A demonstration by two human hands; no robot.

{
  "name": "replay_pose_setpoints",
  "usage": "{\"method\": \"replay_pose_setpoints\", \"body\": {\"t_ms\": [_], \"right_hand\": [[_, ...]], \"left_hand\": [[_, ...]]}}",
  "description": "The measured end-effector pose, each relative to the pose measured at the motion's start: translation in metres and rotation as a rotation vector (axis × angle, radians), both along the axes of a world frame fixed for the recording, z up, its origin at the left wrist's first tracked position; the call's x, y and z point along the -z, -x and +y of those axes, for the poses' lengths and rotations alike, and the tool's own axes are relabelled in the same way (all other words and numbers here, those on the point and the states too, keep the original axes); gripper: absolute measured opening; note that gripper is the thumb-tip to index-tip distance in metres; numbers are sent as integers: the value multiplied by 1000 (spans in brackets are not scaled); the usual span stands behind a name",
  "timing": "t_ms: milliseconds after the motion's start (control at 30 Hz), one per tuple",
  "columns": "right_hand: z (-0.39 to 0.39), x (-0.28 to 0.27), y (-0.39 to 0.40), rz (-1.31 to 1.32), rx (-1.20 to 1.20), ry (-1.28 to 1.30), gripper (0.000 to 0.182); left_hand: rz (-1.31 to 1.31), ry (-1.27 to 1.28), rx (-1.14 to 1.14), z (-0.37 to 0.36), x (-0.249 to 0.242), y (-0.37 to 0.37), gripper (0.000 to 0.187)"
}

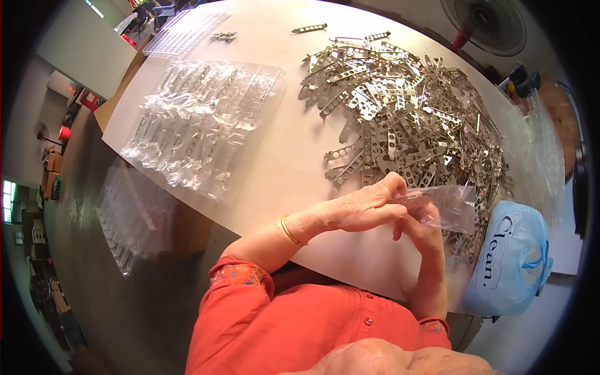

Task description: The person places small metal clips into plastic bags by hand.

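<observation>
My left hand (375, 203), with a gold bangle at its wrist, pinches the end of a thin dark metal strip (410, 197). The strip lies at the mouth of a clear plastic bag (459, 206), partly covered by fingers and film. Closed on that bag from below is my right hand (425, 226). Both hands almost touch, above the near edge of a large heap of flat metal pieces with round holes (400, 106).
A clear tray of bagged strips (200, 125) rests left on the white table (294, 162). More clear trays (187, 31) lie behind it and below the table's left edge. A blue plastic bag (509, 262) stands right; a fan (484, 22) is behind.
</observation>
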State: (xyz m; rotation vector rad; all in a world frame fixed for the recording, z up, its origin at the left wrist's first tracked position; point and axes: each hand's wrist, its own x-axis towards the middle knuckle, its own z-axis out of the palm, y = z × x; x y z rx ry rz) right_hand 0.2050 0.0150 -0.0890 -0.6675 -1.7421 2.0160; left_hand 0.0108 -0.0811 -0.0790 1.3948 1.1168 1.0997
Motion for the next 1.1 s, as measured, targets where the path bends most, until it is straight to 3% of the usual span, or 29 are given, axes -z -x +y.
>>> {"method": "replay_pose_setpoints", "body": {"t_ms": [133, 267, 300, 333, 400, 533, 633, 867, 967, 1033, 1100], "right_hand": [[-1, -2, -1, -78, -54, 51, 24], [1, -1, -1, -208, -88, 71, 25], [3, 1, -1, -176, -100, 57, 22], [1, 3, -2, -100, -63, 59, 24], [-1, -5, -3, -91, -20, -30, 37], [2, -2, -3, 31, 39, -1, 37], [2, -3, -2, 79, 9, 26, 37], [0, -8, 4, 59, -73, 140, 50], [0, -13, 4, 16, -105, 198, 57], [1, -14, 4, -12, -118, 209, 60], [2, -12, 4, -6, -145, 186, 63]], "left_hand": [[-3, -67, -6, -1, 6, -8, 44], [62, -134, -111, 4, 20, -13, 26], [-85, -54, -108, 5, 23, -15, 25], [97, -204, -232, 6, 26, -13, 21], [-84, 23, -236, 4, 14, -9, 14], [-136, 27, -270, 5, 18, -8, 9], [-65, 132, -204, 1, 3, -6, 9], [-28, 90, -132, 3, 6, -10, 10], [-111, 10, -169, 3, -15, -17, 15], [-198, 152, -45, 1, -23, -15, 17], [-184, 87, -99, 3, -6, -20, 15]]}}
